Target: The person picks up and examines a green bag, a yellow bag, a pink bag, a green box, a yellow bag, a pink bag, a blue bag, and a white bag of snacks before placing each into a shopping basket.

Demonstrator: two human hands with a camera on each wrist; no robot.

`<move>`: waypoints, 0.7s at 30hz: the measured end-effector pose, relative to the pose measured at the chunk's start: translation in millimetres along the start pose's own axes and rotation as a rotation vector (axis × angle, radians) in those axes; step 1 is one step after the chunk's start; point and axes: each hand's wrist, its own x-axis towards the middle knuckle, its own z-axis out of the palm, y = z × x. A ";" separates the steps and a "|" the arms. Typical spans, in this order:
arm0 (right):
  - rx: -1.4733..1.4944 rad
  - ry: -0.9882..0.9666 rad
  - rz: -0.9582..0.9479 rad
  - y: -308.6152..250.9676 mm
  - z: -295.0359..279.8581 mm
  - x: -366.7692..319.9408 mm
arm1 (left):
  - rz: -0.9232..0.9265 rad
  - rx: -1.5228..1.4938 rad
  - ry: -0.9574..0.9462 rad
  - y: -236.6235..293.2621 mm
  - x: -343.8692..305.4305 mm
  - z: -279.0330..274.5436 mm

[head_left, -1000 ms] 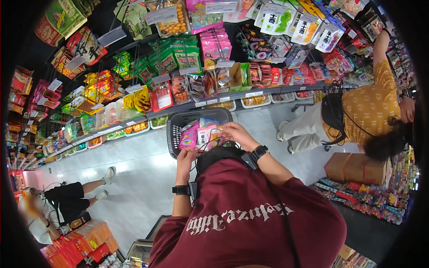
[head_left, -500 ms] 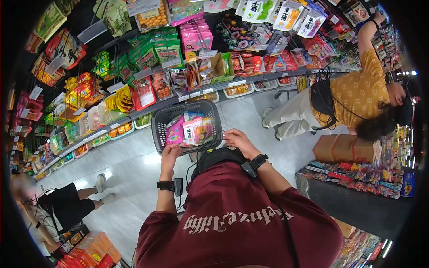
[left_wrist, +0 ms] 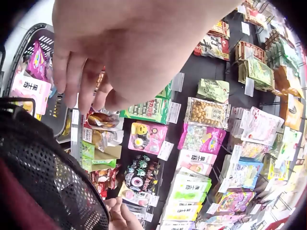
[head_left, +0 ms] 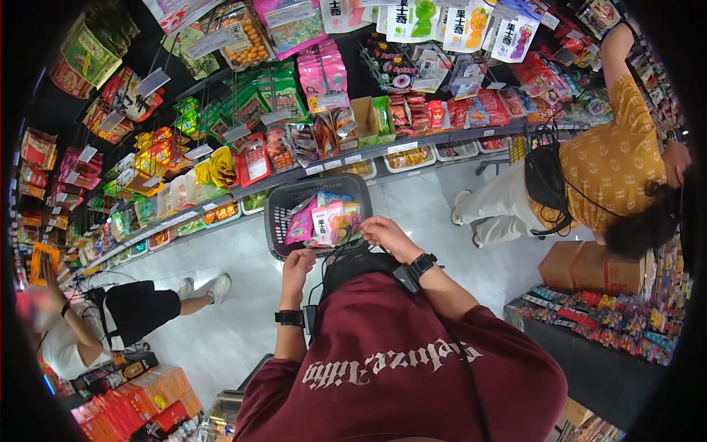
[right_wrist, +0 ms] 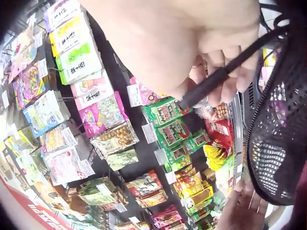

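Grey basket (head_left: 278,218) | pouches (head_left: 326,222) inside (one pink) | left fingers (head_left: 297,264) apart | right fingers (head_left: 388,236): can't tell

果士奇 on a packet (head_left: 322,224) in the basket (head_left: 275,203) and on hanging pouches (head_left: 414,20), "H" on yellow shirt (head_left: 605,163)

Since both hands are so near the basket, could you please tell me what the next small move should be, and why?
I would probably bring the right hand slightly inward to the near rim of the basket: the packets lie inside, and neither that hand nor the left hand appears to hold one.
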 end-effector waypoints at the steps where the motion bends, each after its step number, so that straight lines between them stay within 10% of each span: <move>1: 0.032 -0.005 0.001 -3.7 -4.4 -0.5 | -0.016 0.001 0.009 -4.0 -6.0 7.8; 21: 0.194 0.063 0.000 -12.1 -67.9 1.4 | 0.138 0.142 -0.224 13.1 11.4 123.7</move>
